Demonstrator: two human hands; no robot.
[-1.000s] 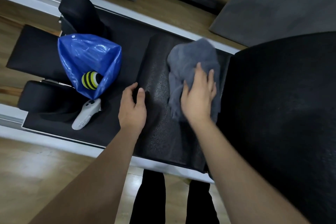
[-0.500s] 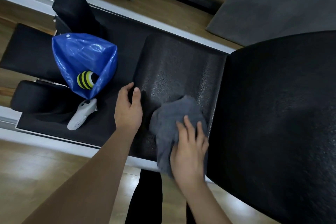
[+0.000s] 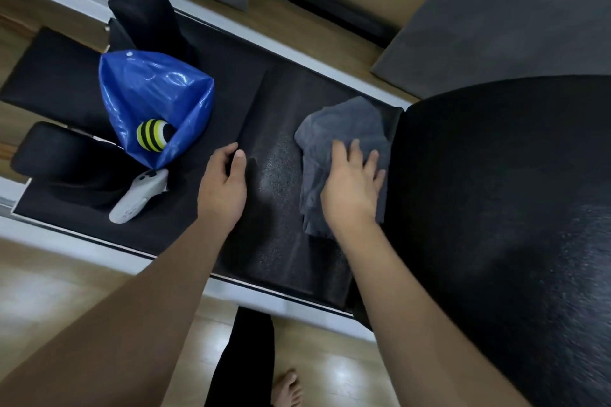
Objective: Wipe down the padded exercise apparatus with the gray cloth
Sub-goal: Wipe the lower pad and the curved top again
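Hiding part of the gray cloth (image 3: 344,124): the flat right hand (image 3: 352,190).

**An exercise studio, by every sign**

We look down on a long black padded apparatus (image 3: 281,195) with raised shoulder blocks (image 3: 142,6) at one end, set in a pale metal frame (image 3: 99,248). Around it we see light wooden floor (image 3: 59,291), gray mats (image 3: 515,10) and a bare foot (image 3: 287,387), which tells us this is a Pilates-style training room.

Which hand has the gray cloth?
The right hand, pressed flat on the gray cloth; the left hand merely grips the edge of the textured black pad.
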